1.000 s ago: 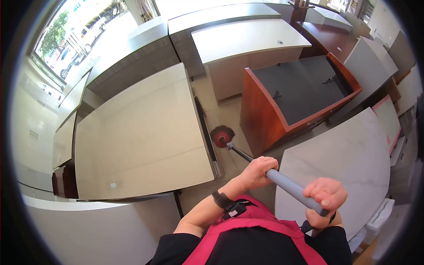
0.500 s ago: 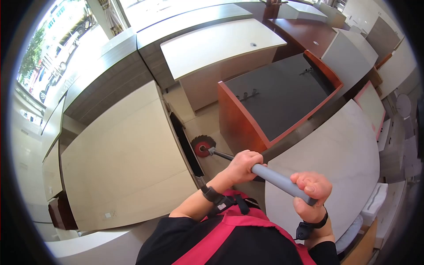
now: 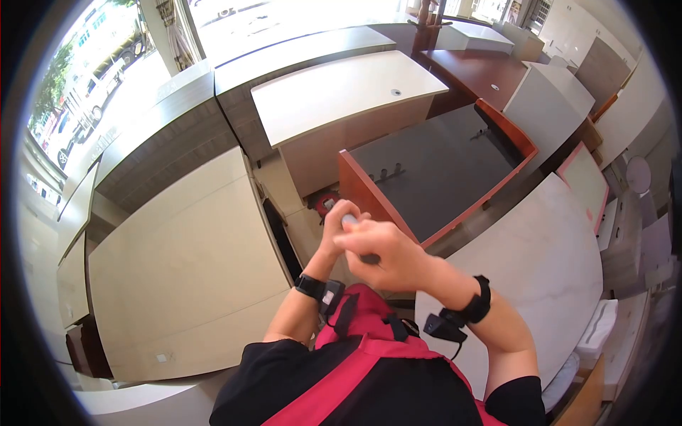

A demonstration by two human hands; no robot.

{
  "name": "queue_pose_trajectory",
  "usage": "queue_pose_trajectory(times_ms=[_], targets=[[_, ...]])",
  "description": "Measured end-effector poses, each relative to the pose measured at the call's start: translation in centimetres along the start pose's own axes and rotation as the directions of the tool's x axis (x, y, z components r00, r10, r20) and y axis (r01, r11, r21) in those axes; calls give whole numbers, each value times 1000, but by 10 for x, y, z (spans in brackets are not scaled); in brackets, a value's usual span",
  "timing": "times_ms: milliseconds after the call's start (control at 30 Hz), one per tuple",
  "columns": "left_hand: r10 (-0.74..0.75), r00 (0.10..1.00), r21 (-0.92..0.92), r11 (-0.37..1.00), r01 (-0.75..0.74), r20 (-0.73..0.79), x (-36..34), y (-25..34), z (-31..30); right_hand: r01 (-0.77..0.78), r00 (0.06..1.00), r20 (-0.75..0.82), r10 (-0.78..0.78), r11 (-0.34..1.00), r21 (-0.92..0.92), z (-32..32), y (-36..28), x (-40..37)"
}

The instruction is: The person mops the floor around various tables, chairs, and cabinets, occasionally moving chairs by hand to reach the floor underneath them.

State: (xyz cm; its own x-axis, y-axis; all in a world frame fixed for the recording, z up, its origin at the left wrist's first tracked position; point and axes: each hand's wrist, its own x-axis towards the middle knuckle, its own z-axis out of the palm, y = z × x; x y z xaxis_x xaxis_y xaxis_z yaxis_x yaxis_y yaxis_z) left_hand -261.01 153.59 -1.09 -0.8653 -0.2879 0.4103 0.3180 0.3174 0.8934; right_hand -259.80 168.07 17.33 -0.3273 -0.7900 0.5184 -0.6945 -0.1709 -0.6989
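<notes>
Both my hands are wrapped round the grey handle [image 3: 349, 221] of a mop, close together in front of my chest. My left hand [image 3: 338, 224] grips it on the far side, and my right hand [image 3: 387, 254] holds it nearer me. The handle points away from me and is mostly hidden by my hands. Beyond them the mop head [image 3: 326, 204], a red disc with dark strands, rests on the floor in the narrow gap beside the red-edged cabinet [image 3: 362, 199]. Part of the head is behind my left hand.
A beige board [image 3: 185, 277] lies to my left and a pale marbled tabletop [image 3: 526, 277] to my right. Ahead stands a white desk [image 3: 341, 96], with a brown desk [image 3: 483, 74] behind. The tiled floor [image 3: 280, 177] runs narrowly between the furniture.
My right hand has swung left and forward, close to my left hand. The handle has turned to point ahead, and the mop head has moved farther away toward the white desk.
</notes>
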Motion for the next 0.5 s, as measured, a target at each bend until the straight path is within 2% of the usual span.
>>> queue_pose_trajectory(times_ms=[33, 67, 100, 133, 167, 233, 267, 333, 367, 400, 467, 500], targets=[[-84, 996, -232, 970, 73, -36, 6, 3, -5, -11, 999, 37, 13, 999, -52, -1, 5, 11], [-144, 988, -385, 916, 113, -53, 15, 10, -8, -47, 998, 34, 50, 996, -80, -2, 11, 21], [-201, 977, -494, 858, 142, -69, 26, 26, -12, 11, 1000, 25, -6, 986, -167, -7, 16, 29], [-233, 969, -518, 840, 159, -79, 38, 39, -18, 67, 998, 21, -64, 965, -253, -13, 22, 37], [-250, 964, -523, 836, 166, -92, 49, 45, -24, -3, 997, 81, 20, 978, -210, -20, 25, 44], [-282, 950, -382, 899, 213, -134, 71, 19, -37, -157, 959, 215, 183, 979, -133, -38, 28, 58], [-285, 951, -376, 899, 223, -117, 79, -18, -41, -180, 955, 207, 213, 969, -166, -46, 29, 67], [-344, 938, -413, 862, 295, -47, 98, -22, -45, -229, 944, 183, 274, 945, -233, -60, 37, 88], [-324, 945, -363, 886, 289, -37, 108, -22, -45, -134, 983, 100, 155, 973, -186, -60, 56, 96], [-301, 954, -312, 908, 279, -22, 119, -19, -44, -165, 980, 87, 180, 973, -159, -62, 63, 107], [-202, 978, -348, 914, 206, 48, 139, -16, -43, -223, 973, 39, 229, 968, -113, -68, 73, 137], [-175, 981, -343, 919, 195, 87, 148, -16, -43, -192, 980, 35, 194, 980, -51, -66, 87, 149]])
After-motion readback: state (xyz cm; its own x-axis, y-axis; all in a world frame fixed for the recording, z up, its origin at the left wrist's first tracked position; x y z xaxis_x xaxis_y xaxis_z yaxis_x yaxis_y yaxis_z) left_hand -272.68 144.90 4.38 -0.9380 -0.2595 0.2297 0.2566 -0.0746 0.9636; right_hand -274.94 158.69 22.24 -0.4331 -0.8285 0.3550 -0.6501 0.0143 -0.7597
